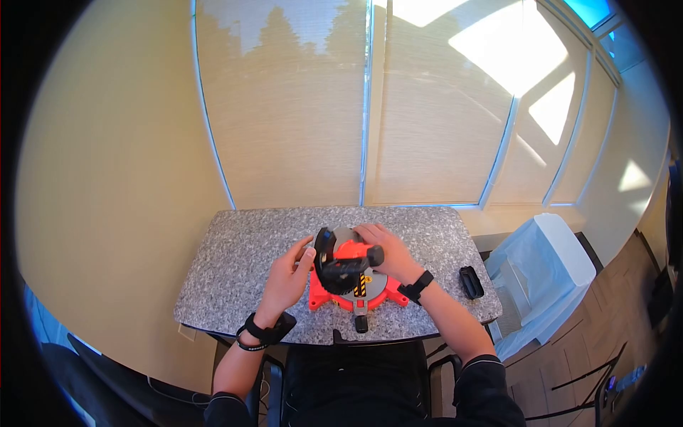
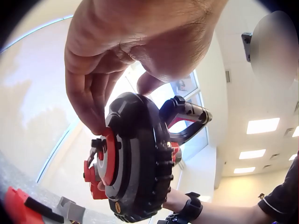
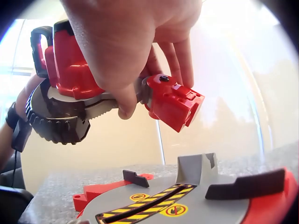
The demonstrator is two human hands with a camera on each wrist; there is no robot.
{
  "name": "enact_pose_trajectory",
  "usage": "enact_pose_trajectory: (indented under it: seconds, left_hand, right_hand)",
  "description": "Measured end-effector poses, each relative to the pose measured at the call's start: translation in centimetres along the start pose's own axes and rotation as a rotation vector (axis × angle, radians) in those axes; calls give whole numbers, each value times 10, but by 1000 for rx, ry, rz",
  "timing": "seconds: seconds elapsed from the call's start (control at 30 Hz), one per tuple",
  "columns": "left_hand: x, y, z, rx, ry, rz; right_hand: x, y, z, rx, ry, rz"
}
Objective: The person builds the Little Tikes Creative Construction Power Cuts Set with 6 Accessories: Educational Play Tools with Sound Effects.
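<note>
A red and black toy miter saw's head (image 1: 352, 250) is raised over its round grey and red base (image 3: 112, 200), which bears a black-and-yellow striped slot. My right hand (image 1: 391, 252) grips the grey arm (image 3: 100, 108) of the saw head, thumb on the near side and fingers behind. At the arm's end, a red hinge block (image 3: 175, 102) hangs apart from the base's grey upright bracket (image 3: 191, 169). My left hand (image 1: 284, 277) is at the black toothed blade guard (image 2: 145, 154), fingers extended, fingertips right at its red ring (image 2: 110, 156).
The base rests on a speckled grey table (image 1: 235, 263). A small black open case (image 1: 470, 282) lies near the right edge. To the right stands a white chair (image 1: 562, 249) draped in light blue plastic. Behind the table are windows with shades (image 1: 441, 128).
</note>
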State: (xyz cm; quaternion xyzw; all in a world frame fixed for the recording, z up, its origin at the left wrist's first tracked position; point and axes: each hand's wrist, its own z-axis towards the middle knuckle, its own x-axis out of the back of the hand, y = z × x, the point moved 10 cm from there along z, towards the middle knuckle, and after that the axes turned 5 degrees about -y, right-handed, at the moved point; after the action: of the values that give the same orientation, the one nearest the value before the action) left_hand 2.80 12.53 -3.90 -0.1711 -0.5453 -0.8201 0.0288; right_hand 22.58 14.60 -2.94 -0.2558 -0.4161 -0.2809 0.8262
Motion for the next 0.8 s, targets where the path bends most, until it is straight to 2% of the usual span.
enact_pose_trajectory:
  seconds: [0.1,0.13,0.2,0.3,0.33,0.37,0.43,0.5,0.6,0.73,0.8]
  left_hand:
    - [0,-7,-1,-23,21,-73]
    - [0,-9,-1,-23,21,-73]
    - [-4,-15,-4,20,-27,113]
    - [-17,-29,-8,102,-109,281]
    - [-19,-37,-10,102,-109,281]
    - [-22,-45,-12,45,-112,396]
    - [-30,-61,-14,-12,-114,510]
    - [-38,-70,-17,-59,-127,579]
    - [-48,-83,-21,-11,-188,636]
    - [-55,-102,-28,21,-176,654]
    - [-56,-103,-29,-30,-137,626]
  right_hand:
    - [3,16,2,-24,56,25]
    - [2,25,3,-89,45,105]
    - [-1,46,1,-241,86,267]
    - [-10,62,3,-251,0,335]
    - [-2,56,4,-174,95,312]
    - [-4,58,5,-173,95,312]
    - [-20,77,5,-351,-18,458]
    - [-26,80,8,-302,5,485]
    - [-36,88,11,-252,2,509]
    - [-38,89,12,-239,13,508]
    - [-45,94,14,-205,45,538]
